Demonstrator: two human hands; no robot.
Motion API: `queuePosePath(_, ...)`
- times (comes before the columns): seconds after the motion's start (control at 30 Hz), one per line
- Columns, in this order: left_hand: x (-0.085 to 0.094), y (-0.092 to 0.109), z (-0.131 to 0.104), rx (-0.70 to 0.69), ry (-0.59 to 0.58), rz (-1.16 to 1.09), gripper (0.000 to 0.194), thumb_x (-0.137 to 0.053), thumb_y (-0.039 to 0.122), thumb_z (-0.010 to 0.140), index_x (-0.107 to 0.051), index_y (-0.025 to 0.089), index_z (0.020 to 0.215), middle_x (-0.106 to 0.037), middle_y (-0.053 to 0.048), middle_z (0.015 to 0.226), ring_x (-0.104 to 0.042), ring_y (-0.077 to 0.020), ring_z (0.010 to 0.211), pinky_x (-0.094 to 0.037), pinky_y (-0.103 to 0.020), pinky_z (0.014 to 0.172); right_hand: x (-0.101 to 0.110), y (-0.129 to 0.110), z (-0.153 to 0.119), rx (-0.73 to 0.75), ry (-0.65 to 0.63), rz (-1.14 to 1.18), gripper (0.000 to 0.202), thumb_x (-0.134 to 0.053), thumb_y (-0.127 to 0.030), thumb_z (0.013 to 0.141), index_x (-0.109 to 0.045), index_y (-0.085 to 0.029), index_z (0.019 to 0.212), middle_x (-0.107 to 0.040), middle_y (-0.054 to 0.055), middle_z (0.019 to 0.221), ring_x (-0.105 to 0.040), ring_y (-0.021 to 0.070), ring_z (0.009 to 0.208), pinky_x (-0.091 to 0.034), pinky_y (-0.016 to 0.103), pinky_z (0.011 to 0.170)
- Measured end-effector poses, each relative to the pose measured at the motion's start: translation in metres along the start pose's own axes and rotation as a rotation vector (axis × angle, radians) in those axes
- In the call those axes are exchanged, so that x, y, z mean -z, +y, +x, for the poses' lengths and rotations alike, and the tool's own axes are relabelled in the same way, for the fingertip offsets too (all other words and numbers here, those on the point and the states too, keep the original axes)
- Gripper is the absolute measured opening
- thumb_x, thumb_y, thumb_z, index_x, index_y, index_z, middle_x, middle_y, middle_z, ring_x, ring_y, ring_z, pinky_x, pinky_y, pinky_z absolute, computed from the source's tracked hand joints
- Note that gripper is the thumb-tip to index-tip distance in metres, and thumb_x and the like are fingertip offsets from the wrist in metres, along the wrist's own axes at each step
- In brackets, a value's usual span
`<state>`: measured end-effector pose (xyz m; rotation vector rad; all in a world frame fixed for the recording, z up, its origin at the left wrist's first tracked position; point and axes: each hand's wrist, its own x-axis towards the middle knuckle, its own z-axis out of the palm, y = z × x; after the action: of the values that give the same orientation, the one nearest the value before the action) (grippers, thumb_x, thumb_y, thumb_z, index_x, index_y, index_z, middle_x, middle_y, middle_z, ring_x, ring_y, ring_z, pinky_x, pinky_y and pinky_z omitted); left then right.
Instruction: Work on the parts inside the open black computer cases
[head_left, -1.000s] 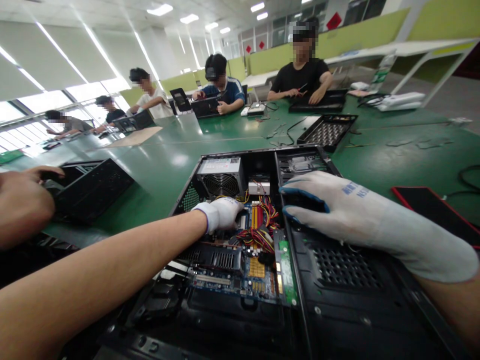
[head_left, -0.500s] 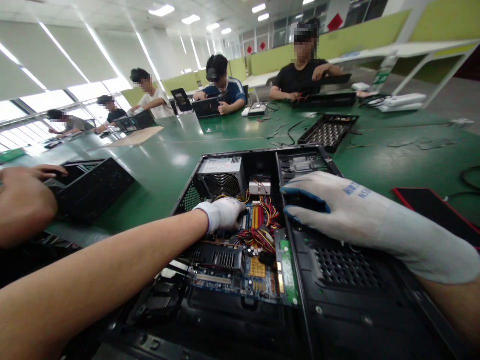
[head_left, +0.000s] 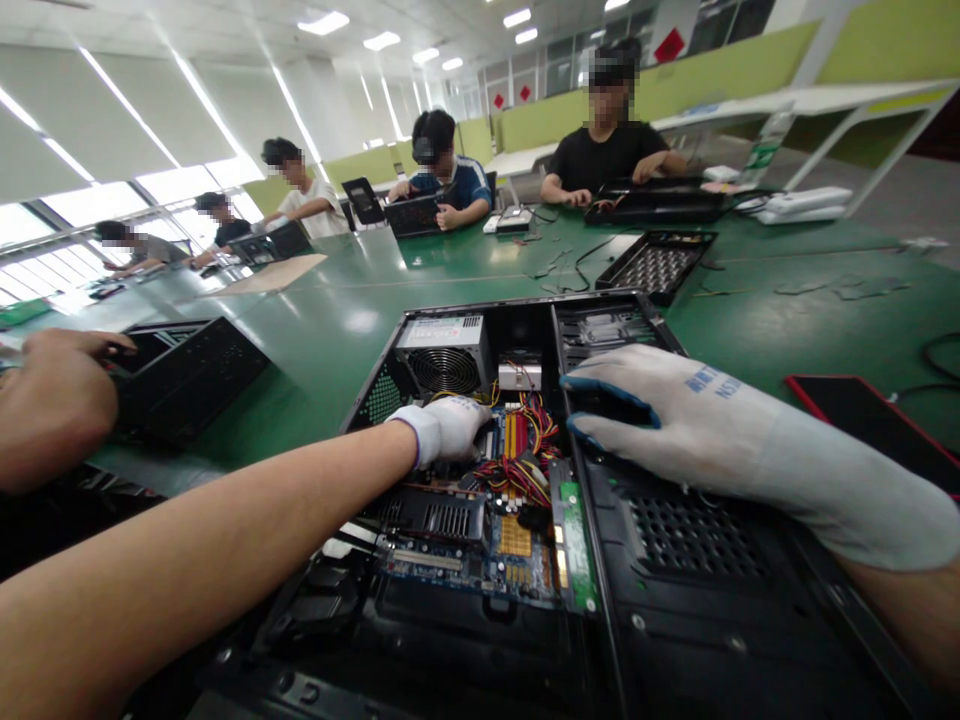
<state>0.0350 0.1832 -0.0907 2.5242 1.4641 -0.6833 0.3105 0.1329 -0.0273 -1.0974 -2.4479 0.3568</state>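
Observation:
A black computer case [head_left: 495, 650] lies open on the green table, with a motherboard [head_left: 442, 562] inside. My left hand [head_left: 454, 428], in a white glove, reaches down onto the board below the power supply [head_left: 444, 355]; its fingertips are hidden, so I cannot see what they touch. Beside it run bundled red, yellow and black cables [head_left: 529, 470]. A green circuit board [head_left: 576, 545] stands along the case's middle rail. My right hand [head_left: 626, 405], in a grey-white glove with blue inside, rests on that rail, thumb and fingers apart, holding nothing.
At the left, a co-worker's hand [head_left: 64, 400] is on another black case [head_left: 199, 375]. A red-edged black panel [head_left: 874, 420] lies at the right. Beyond my case are a perforated black frame [head_left: 656, 265] and loose cables. Several people work across the green table [head_left: 337, 300].
The person in black across the table has lowered a dark panel onto their case. The co-worker's hand at left has shifted slightly. My own hands look unmoved.

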Motion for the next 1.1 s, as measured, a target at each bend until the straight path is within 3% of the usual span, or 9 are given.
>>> queuePosePath(0.7,0.0012,-0.0016,0.0013,-0.007,-0.041,-0.042,0.054,-0.081,0.043,0.076,-0.070,0.020,0.124,-0.075,-0.011,0.122,-0.073,-0.0305,0.109,-0.059,-0.034,0.094,-0.0018,0.0018,-0.0015,0.005,0.020,-0.019,0.057,-0.057,-0.064,0.094,-0.070,-0.023,0.131,-0.072,0.012,0.130,-0.064,0.0349,0.123,-0.049,0.053,0.108)
queuePosePath(1.1,0.0023,0.0005,0.0017,0.007,-0.044,-0.046,0.053,-0.082,0.035,0.077,-0.068,0.019,0.125,-0.075,-0.012,0.125,-0.073,-0.0296,0.111,-0.058,-0.033,0.093,-0.0018,0.0010,-0.0012,0.006,0.007,-0.028,0.059,-0.056,-0.066,0.094,-0.070,-0.022,0.131,-0.071,0.012,0.131,-0.064,0.0353,0.124,-0.049,0.054,0.109)
